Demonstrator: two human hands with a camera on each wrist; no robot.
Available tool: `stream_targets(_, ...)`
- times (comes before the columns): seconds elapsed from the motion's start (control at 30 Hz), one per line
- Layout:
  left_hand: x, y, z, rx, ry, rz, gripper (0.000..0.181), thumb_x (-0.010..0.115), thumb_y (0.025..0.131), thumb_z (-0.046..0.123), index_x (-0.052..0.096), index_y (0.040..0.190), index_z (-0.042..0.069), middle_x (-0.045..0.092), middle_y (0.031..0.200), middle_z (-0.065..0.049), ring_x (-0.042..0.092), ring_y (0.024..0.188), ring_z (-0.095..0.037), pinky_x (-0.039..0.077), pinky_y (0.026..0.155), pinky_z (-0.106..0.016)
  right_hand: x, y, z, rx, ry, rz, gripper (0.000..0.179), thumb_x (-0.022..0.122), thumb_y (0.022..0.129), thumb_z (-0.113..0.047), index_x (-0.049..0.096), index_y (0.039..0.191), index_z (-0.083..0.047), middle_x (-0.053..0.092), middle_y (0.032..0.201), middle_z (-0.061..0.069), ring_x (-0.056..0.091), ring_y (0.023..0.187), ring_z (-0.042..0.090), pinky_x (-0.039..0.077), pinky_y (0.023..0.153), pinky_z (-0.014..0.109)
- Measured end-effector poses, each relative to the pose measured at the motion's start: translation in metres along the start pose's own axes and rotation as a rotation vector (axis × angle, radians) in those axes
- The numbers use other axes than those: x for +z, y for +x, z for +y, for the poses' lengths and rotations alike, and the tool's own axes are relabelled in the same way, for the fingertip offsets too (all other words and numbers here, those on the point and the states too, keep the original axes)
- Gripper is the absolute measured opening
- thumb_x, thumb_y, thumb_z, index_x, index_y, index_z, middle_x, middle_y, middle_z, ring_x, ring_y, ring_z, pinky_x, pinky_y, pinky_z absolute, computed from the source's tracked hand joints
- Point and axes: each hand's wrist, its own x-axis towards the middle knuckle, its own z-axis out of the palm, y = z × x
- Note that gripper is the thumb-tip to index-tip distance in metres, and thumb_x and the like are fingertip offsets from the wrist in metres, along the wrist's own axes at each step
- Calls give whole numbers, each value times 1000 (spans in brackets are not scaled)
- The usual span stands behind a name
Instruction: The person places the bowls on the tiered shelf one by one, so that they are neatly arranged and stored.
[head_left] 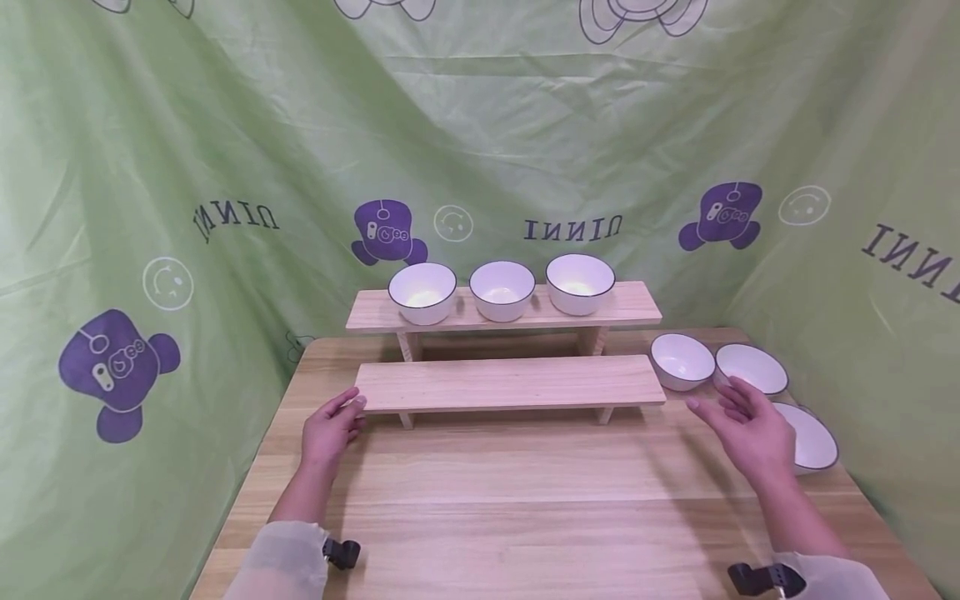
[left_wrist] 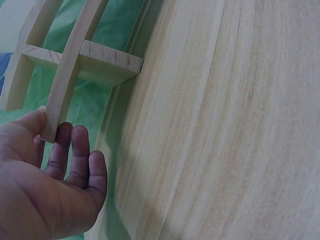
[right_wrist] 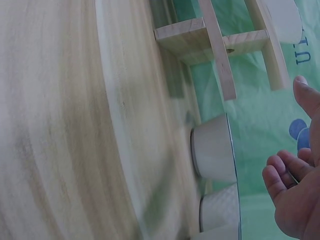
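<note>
A two-step wooden shelf (head_left: 510, 385) stands at the back of the table. My left hand (head_left: 332, 429) pinches the left end of its lower board; in the left wrist view the thumb and fingers (left_wrist: 61, 150) sit on either side of the board end (left_wrist: 62, 95). My right hand (head_left: 753, 429) hovers with relaxed fingers at the right, holding nothing. Near it are white bowls with dark rims: one beside the shelf (head_left: 682, 362), one behind the fingertips (head_left: 752, 368), and one partly hidden by the hand (head_left: 813, 437). In the right wrist view, bowls (right_wrist: 215, 147) show beside the hand (right_wrist: 295, 175).
Three more white bowls, left (head_left: 422, 293), middle (head_left: 502, 291) and right (head_left: 580, 284), sit in a row on the upper board (head_left: 637, 304). A light wooden table (head_left: 525, 508) extends in front of the shelf. Green printed cloth (head_left: 487, 125) hangs around the back and sides.
</note>
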Motion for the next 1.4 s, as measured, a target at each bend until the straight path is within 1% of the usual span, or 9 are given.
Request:
stream_targets(0.03, 0, 0, 0, -2, -2, -1, 57, 81, 92, 41, 66, 140, 14, 75, 101, 9, 74, 94, -19, 61, 84, -33, -1, -1, 1, 4, 2, 2, 93, 81, 88, -53, 40, 160, -11, 57, 148, 18, 64, 122, 22, 45, 78, 2)
stream_targets(0.2, -1, 0, 0, -7, -3, -1, 58, 81, 92, 41, 65, 141, 14, 75, 100, 10, 75, 93, -19, 60, 85, -33, -5, -6, 7, 16, 22, 14, 93, 81, 88, -51, 39, 160, -10, 56, 149, 19, 59, 109, -3, 45, 78, 1)
stream_targets(0.3, -1, 0, 0, -6, -7, -4, 59, 80, 92, 42, 65, 141, 14, 75, 100, 11, 75, 93, -19, 60, 85, -33, -7, -7, 9, 12, 32, 28, 91, 82, 88, -49, 40, 159, -9, 57, 148, 20, 55, 103, -12, 45, 78, 1)
stream_targets(0.67, -2, 2, -3, -10, -7, 7, 59, 82, 91, 42, 66, 140, 14, 75, 99, 10, 75, 95, -22, 61, 84, -34, -10, -9, 14, 30, 24, 38, 89, 83, 88, -48, 42, 158, -9, 56, 148, 20, 55, 104, -11, 43, 78, 1)
stream_targets(0.93, -2, 4, -4, -13, -10, -5, 60, 81, 91, 42, 65, 142, 14, 74, 98, 10, 75, 94, -19, 60, 84, -33, -14, -12, 22, 92, 25, 67, 89, 83, 88, -47, 42, 158, -10, 52, 152, 20, 57, 119, 4, 41, 79, 0)
stream_targets(1.0, -2, 4, -3, -13, -14, -7, 60, 81, 91, 41, 65, 142, 14, 74, 98, 11, 75, 93, -19, 60, 84, -33, -15, -13, 23, 97, 31, 77, 88, 83, 88, -46, 43, 158, -9, 52, 152, 19, 56, 119, 1, 41, 80, -1)
stream_targets(1.13, -1, 5, -3, -13, -16, -9, 59, 80, 92, 41, 64, 142, 15, 74, 98, 11, 75, 93, -18, 60, 85, -33, -17, -15, 26, 96, 47, 95, 86, 84, 88, -44, 44, 157, -9, 54, 151, 17, 52, 108, -12, 41, 80, -1)
stream_targets(1.2, -1, 5, -3, -15, -17, -11, 59, 80, 93, 41, 64, 143, 15, 74, 98, 11, 75, 93, -18, 60, 85, -33, -18, -16, 28, 96, 42, 103, 86, 84, 88, -44, 45, 156, -8, 55, 151, 17, 50, 103, -16, 41, 79, -1)
stream_targets(1.4, -1, 4, -2, -18, -17, -11, 59, 80, 92, 41, 64, 142, 15, 74, 97, 12, 75, 94, -19, 60, 85, -33, -23, -18, 35, 115, 2, 121, 90, 84, 87, -47, 43, 158, -11, 54, 151, 19, 50, 103, -14, 40, 79, -1)
